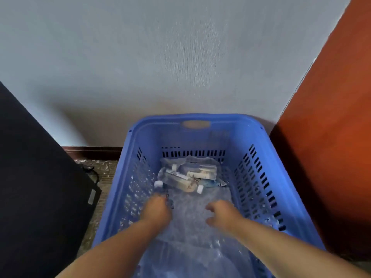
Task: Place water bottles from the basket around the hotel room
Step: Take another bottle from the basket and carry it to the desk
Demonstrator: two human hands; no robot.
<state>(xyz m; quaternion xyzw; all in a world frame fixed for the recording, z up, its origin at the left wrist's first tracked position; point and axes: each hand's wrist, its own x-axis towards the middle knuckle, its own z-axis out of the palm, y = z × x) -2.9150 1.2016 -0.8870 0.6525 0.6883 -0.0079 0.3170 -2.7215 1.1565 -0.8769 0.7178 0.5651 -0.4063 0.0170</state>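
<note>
A blue plastic basket (267, 157) with slotted walls stands on the floor against a pale wall. Inside lie clear water bottles with white caps; one cap (158, 184) shows at the left and another (200, 189) near the middle. My left hand (157, 209) is down in the basket, curled over the left water bottle (163, 191) just below its cap. My right hand (219, 214) hovers over clear plastic wrap (190, 223) with fingers and thumb apart, holding nothing. A clear bag of small packets (192, 173) lies at the far end.
A dark flat panel (40, 187) leans at the left with a black cable (92, 173) beside it on patterned carpet (108, 177). An orange-brown wooden surface (325, 137) rises close on the right. A dark skirting board (92, 152) runs along the wall.
</note>
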